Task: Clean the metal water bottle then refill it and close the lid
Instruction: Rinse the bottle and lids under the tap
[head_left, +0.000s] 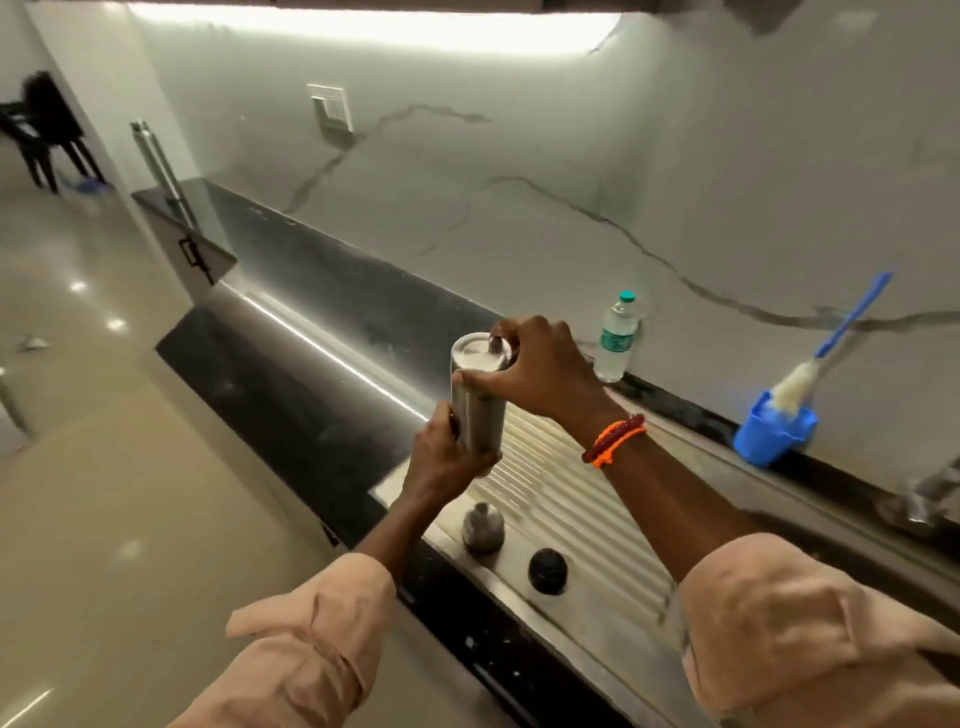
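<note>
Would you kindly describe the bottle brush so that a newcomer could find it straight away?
Start at the steel sink's ribbed drainboard and look right along the marble wall to the blue plastic cup on the black ledge. The brush stands tilted inside it, a white bristle head with a long blue handle, unlike the clear plastic water bottle further left.
</note>
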